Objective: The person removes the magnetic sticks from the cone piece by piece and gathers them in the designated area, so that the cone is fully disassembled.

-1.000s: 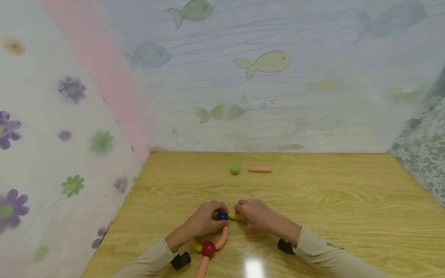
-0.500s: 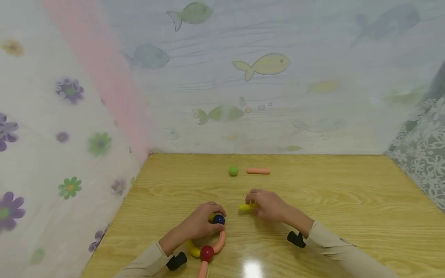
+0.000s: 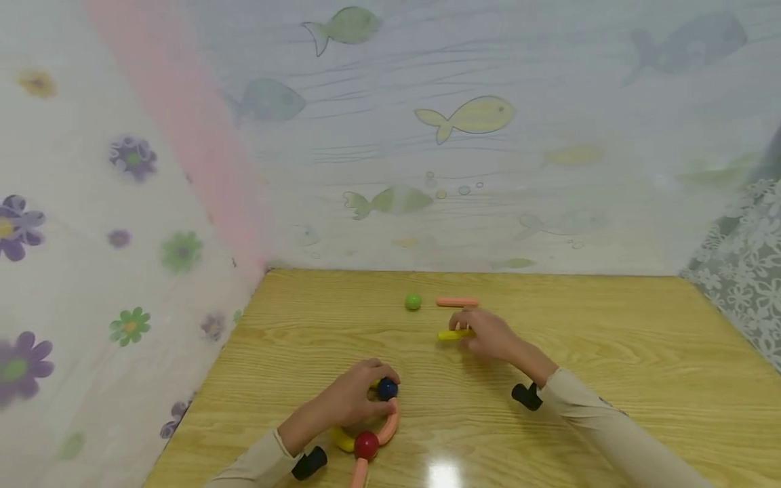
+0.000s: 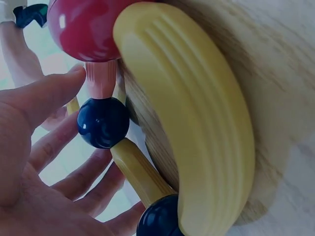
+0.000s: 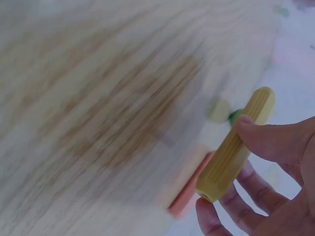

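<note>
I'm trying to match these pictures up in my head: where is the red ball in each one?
Head view: the red ball is near the bottom, slightly left of centre, below the left hand.
Left wrist view: at the top edge, left of centre, partly cut off.
Right wrist view: not in it.
Shared landmark: the wood-grained tabletop shows in all three.

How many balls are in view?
4: a green ball far back on the table, a red ball low in the head view, a blue ball in the left hand, a second blue ball only in the left wrist view. More may be hidden.
</note>
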`<state>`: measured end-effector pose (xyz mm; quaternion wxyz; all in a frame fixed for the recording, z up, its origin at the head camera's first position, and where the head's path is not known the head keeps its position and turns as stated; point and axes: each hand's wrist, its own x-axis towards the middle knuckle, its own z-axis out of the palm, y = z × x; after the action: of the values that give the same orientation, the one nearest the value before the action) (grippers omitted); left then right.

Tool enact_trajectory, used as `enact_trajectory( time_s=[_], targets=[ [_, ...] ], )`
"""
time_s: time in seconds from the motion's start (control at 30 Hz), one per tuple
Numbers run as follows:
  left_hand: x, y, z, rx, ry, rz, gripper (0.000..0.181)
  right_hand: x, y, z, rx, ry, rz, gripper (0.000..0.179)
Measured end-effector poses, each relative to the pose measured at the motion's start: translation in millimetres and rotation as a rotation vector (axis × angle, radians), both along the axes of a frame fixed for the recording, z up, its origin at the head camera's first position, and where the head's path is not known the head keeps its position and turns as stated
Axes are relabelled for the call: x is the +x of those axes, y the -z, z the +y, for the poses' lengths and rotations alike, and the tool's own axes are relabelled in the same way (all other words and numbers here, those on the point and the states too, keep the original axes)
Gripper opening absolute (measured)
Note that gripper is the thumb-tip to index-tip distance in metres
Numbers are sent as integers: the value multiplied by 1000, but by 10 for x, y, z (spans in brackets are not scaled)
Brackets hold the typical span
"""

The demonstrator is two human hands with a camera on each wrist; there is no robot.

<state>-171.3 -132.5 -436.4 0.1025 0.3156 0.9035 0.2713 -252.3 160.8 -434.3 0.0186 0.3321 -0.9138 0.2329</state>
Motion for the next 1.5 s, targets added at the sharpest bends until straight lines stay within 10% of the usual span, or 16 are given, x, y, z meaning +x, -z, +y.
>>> enact_trajectory(
  time_s=[0.6, 1.03, 1.2, 1.5],
  targets=[
    [-101, 32, -49, 41, -35, 18, 20, -321, 185, -78, 69, 156, 19, 20],
    [-178, 25, -259, 10, -216, -30, 23, -264, 188, -49, 30, 179, 134, 22],
    [-167, 5, -334, 6, -261, -36, 25, -130, 89, -108, -21, 108, 149, 20],
    [-115, 33, -444, 8, -323, -40, 29, 220, -44, -269, -18, -131, -67, 14]
  ],
)
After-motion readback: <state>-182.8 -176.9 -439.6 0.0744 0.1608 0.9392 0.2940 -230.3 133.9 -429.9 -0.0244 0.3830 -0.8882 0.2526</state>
